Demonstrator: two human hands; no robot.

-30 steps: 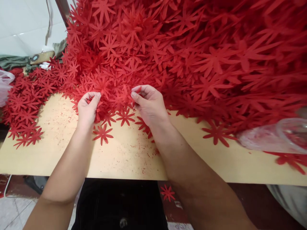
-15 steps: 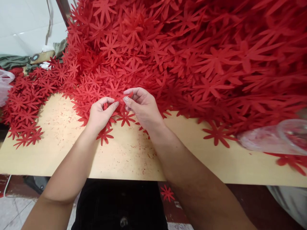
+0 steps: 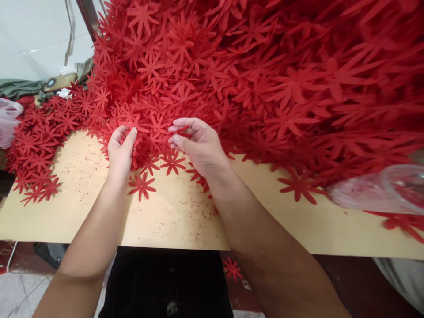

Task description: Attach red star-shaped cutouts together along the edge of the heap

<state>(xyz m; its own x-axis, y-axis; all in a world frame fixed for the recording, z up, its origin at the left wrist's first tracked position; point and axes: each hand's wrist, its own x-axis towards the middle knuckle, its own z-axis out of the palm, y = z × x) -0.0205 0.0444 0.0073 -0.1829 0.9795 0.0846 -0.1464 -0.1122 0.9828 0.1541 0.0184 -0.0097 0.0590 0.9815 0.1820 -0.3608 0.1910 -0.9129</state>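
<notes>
My left hand (image 3: 121, 148) is closed, thumb pressed to the fingers, on a red fabric flower piece (image 3: 134, 152) whose petals hang below the thumb. To its right, my right hand (image 3: 200, 148) has a thin red petal piece (image 3: 181, 131) between thumb and fingers, with the fingertips slightly apart. A gap separates the two hands. Behind and under them rises a big heap of red flower pieces (image 3: 192, 75) with long narrow petals. One single flower piece (image 3: 142, 185) lies flat on the table just below my left hand.
The pale wooden table (image 3: 159, 221) carries small red scraps. A clear plastic container (image 3: 380, 190) stands at the right, and a plastic bag (image 3: 8, 123) at the left edge. Dark green cloth (image 3: 20, 88) lies back left. Another red flower (image 3: 232, 268) is below the table edge.
My hands have drawn apart: the left moved left with its red piece, while the right stayed nearly in place. The lone flower below them shows more fully now.
</notes>
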